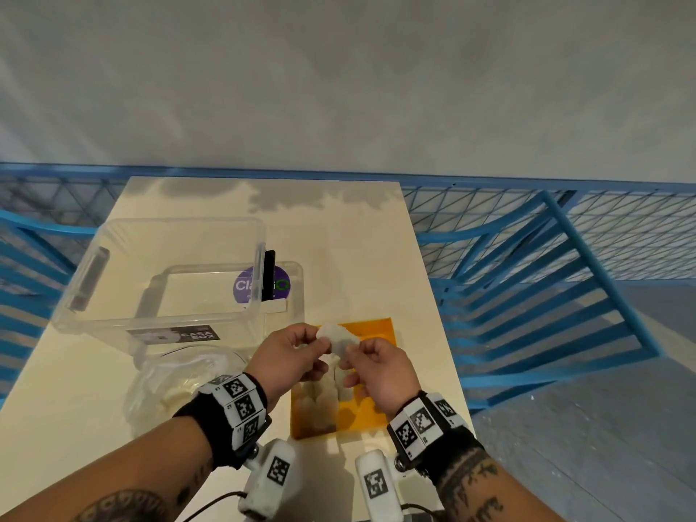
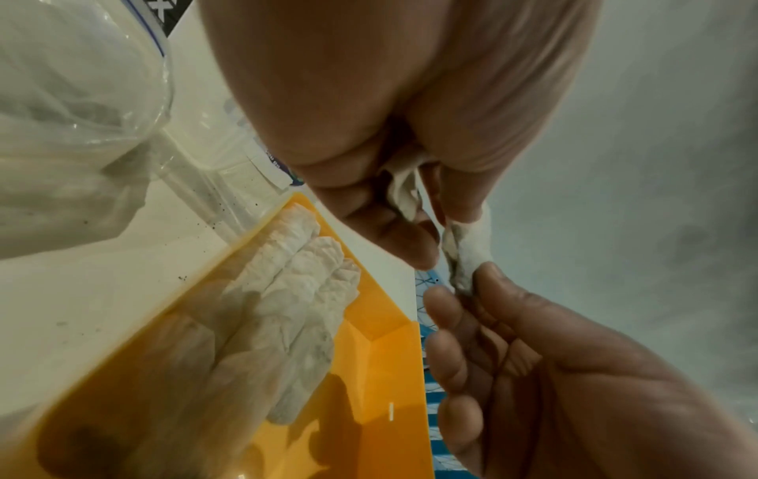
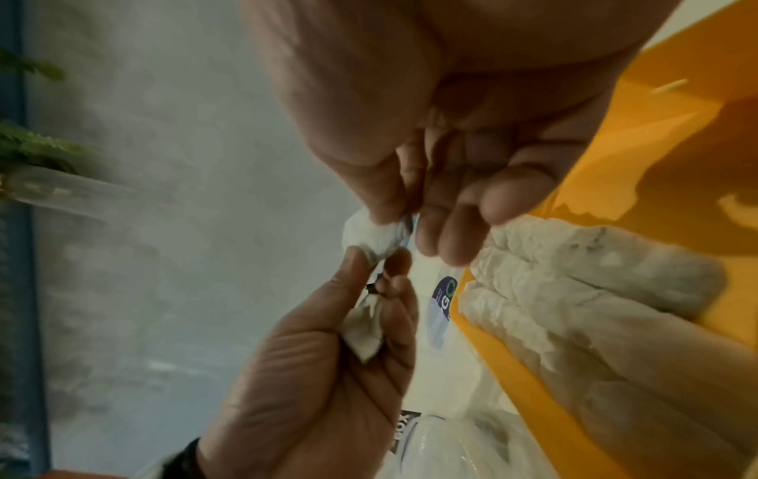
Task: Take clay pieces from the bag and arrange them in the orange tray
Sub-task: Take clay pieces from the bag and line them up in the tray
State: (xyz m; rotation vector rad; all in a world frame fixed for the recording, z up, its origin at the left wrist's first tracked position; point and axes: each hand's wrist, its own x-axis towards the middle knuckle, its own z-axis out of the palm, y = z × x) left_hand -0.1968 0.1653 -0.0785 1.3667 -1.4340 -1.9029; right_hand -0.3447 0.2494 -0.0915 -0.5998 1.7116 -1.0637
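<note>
Both hands hold one white clay piece [image 1: 337, 339] in the air above the far half of the orange tray [image 1: 376, 327]. My left hand [image 1: 320, 339] pinches its left end and my right hand [image 1: 352, 350] pinches its right end. The right wrist view shows that piece [image 3: 369, 236] between the two thumbs, and a second whitish scrap [image 3: 365, 330] tucked in the left hand's curled fingers. Several rough white clay pieces [image 1: 320, 397] lie side by side along the tray's left half, and they also show in the left wrist view [image 2: 295, 291]. The clear bag [image 1: 180, 382] lies left of the tray.
A clear plastic storage box [image 1: 162, 276] stands at the back left of the cream table [image 1: 339, 239], with a smaller clear tub with a purple label [image 1: 286, 284] beside it. Blue railing [image 1: 546, 276] runs along the table's right side and back.
</note>
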